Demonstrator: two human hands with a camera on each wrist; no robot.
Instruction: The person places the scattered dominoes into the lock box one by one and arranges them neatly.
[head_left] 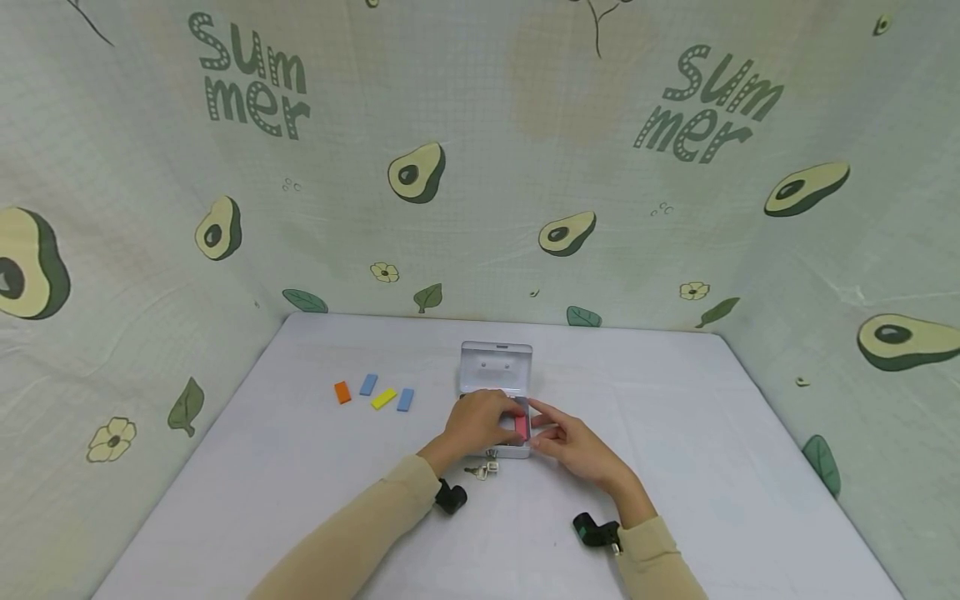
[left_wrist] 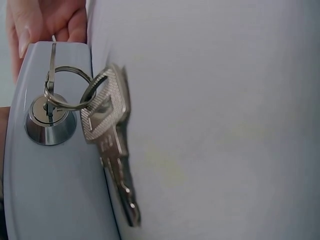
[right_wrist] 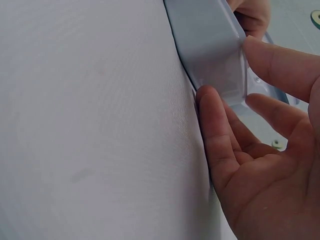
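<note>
A small metal lock box (head_left: pixel 513 452) stands on the table with its lid (head_left: pixel 496 367) raised at the back. My left hand (head_left: pixel 480 421) reaches into it and pinches a pink block (head_left: pixel 521 427) by the right inner wall; the fingertips are partly hidden. Against the box's right side rest the fingers of my right hand (head_left: pixel 581 450), fairly straight, as the right wrist view also shows. On the box front, in the left wrist view, a key sits in the lock (left_wrist: pixel 49 117), and a second key (left_wrist: pixel 110 120) hangs from its ring.
Left of the box lie an orange block (head_left: pixel 342 392), a yellow block (head_left: pixel 384 399) and two blue blocks (head_left: pixel 368 384). The white table (head_left: pixel 660 400) is bordered at the back and sides by a printed cloth (head_left: pixel 480 108).
</note>
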